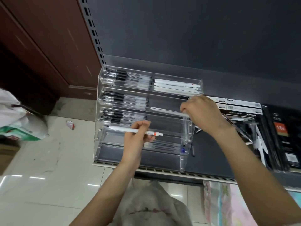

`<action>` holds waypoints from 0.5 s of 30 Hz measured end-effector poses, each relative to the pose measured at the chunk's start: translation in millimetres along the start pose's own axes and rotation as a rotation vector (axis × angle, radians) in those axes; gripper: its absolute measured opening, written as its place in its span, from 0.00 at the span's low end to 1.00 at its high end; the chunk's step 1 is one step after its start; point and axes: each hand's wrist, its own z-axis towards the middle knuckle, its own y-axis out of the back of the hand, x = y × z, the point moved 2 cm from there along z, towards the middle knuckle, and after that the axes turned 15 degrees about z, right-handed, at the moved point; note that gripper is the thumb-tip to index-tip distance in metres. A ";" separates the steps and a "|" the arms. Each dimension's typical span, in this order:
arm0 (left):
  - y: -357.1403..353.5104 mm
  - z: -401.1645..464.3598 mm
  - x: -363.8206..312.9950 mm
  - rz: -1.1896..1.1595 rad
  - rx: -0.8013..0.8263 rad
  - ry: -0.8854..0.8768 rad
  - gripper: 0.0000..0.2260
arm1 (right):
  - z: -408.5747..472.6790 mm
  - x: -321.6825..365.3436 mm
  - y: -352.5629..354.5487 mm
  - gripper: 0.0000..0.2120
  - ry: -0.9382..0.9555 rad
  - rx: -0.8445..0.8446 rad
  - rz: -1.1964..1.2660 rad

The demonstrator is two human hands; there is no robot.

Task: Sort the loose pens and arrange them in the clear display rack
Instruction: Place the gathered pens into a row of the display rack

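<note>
Pinching a white plastic pen with a red-marked label [136,130] level in my left hand [136,139], I hold it before the clear acrylic tiered display rack [100,101] while my right hand [202,111] curls around another white pen [166,110] at the third tier.

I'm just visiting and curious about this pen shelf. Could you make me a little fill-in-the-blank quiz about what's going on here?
1. The left hand holds a ____ pen with a red mark near one end.
2. The right hand reaches into the ____ side of the clear rack.
3. The white pens already stored lie in the rack's ____ tier.
4. The black-gripped pens fill the ____ side of the upper tiers.

Missing words: white; right; top; left
</note>
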 end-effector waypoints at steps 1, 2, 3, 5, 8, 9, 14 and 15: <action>-2.3 -0.8 -1.2 0.014 -0.006 -0.011 0.03 | -8.7 4.1 3.8 0.08 0.030 -0.088 0.144; -4.8 -1.2 -2.7 0.029 -0.011 -0.023 0.03 | -18.6 12.0 8.2 0.06 0.054 -0.146 0.340; -7.3 -1.7 -4.4 0.035 -0.014 -0.033 0.03 | -28.2 22.1 11.9 0.06 0.069 -0.153 0.536; -14.0 -1.4 -8.0 0.041 0.003 -0.059 0.04 | -42.8 42.8 11.2 0.10 0.073 -0.073 0.746; -25.2 -1.0 -15.5 0.073 0.059 -0.121 0.04 | -53.4 55.2 -0.4 0.07 0.074 -0.108 0.768; -28.2 -1.3 -18.8 0.076 0.082 -0.148 0.05 | -53.9 53.5 -1.3 0.06 0.076 -0.164 0.766; -22.4 3.5 -35.2 0.507 0.107 -0.466 0.14 | -49.8 21.5 14.9 0.03 0.005 -0.410 0.634; -15.0 9.4 -35.4 0.738 0.030 -0.603 0.16 | -47.9 11.0 18.7 0.03 -0.020 -0.472 0.585</action>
